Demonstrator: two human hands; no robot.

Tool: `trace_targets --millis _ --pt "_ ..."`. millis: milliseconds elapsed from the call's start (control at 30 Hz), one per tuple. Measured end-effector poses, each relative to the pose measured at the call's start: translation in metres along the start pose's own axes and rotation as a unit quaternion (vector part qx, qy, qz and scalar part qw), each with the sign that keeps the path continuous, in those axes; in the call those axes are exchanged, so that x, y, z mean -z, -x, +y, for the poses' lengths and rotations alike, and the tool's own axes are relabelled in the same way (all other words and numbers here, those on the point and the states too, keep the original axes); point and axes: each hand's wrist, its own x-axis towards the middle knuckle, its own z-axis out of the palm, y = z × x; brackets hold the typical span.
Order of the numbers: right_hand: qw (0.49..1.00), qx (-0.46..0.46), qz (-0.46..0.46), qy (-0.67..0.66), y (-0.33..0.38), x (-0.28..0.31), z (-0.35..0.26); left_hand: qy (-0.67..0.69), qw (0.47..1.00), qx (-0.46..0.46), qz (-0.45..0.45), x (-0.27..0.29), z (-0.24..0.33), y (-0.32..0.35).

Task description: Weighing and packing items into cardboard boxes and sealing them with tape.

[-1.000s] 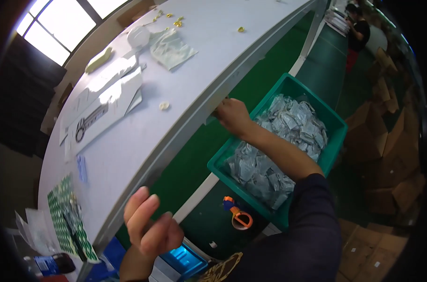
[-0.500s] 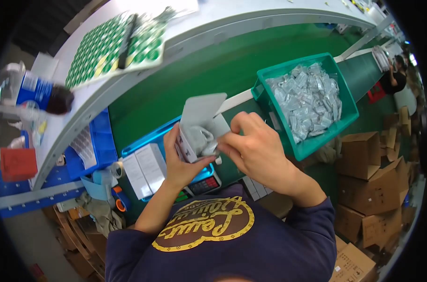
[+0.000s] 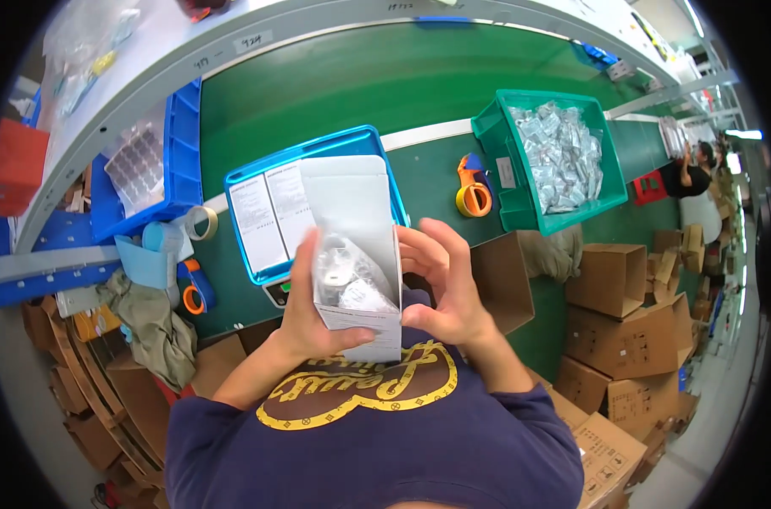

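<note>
Fingers of the left hand (image 3: 305, 318) wrap the left wall and underside of a small white carton (image 3: 356, 254), thumb running along its lower front edge, so the box sits cradled and tilted with its open mouth toward the person. The right hand (image 3: 445, 284) closes on the opposite wall, its fingers (image 3: 432, 246) curled over the rim and pressing at the opening, which seems meant to keep the side steady while the contents settle. Both hands are therefore clasped around the one carton, neither free. Its lid flap stands straight up and away from the body, leaving the inside exposed; within lie clear plastic packets (image 3: 347, 280) holding pale small parts, too crumpled to tell further. The carton is held in the air just in front of the chest, above the near edge of the green table (image 3: 335, 93).

Behind the raised flap a blue tray (image 3: 377, 140) carries printed white sheets (image 3: 271, 212). To its right, well apart from the hands, a green bin (image 3: 521, 204) is filled with similar clear packets, and an orange tape dispenser (image 3: 472, 191) sits just beside it. A roll of tape (image 3: 201, 222) and a second dispenser (image 3: 195, 288) lie to the left. An open brown cardboard box (image 3: 500, 280) is close under the right wrist, with more cardboard boxes (image 3: 631, 339) stacked on the floor. Another person (image 3: 695, 170) works far off at the right.
</note>
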Motion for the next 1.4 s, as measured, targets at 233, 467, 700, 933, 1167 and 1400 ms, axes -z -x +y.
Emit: trace_targets --millis 233,467,700,933,1167,1400 --pt "0.967 0.108 -0.024 0.228 -0.008 0.018 0.007 -0.149 0.987 0.008 -0.060 -0.010 0.023 -0.024" --pt "0.996 0.051 0.041 0.055 -0.022 0.034 -0.002 -0.109 0.982 0.121 -0.099 -0.032 0.024 -0.059" --pt "0.966 -0.036 -0.154 0.205 -0.045 0.060 -0.035 -0.009 0.999 -0.005 0.030 -0.055 0.005 -0.044" --pt "0.928 0.013 -0.207 0.310 -0.052 0.063 -0.016 -0.110 0.993 0.013 -0.047 -0.034 0.000 -0.053" --pt "0.998 -0.058 0.013 0.036 -0.038 0.051 0.022 -0.127 0.991 0.024 -0.024 -0.031 -0.007 -0.045" --pt "0.989 -0.077 0.123 0.041 -0.154 0.078 0.115 -0.630 0.771 0.085 0.045 0.062 -0.063 -0.031"
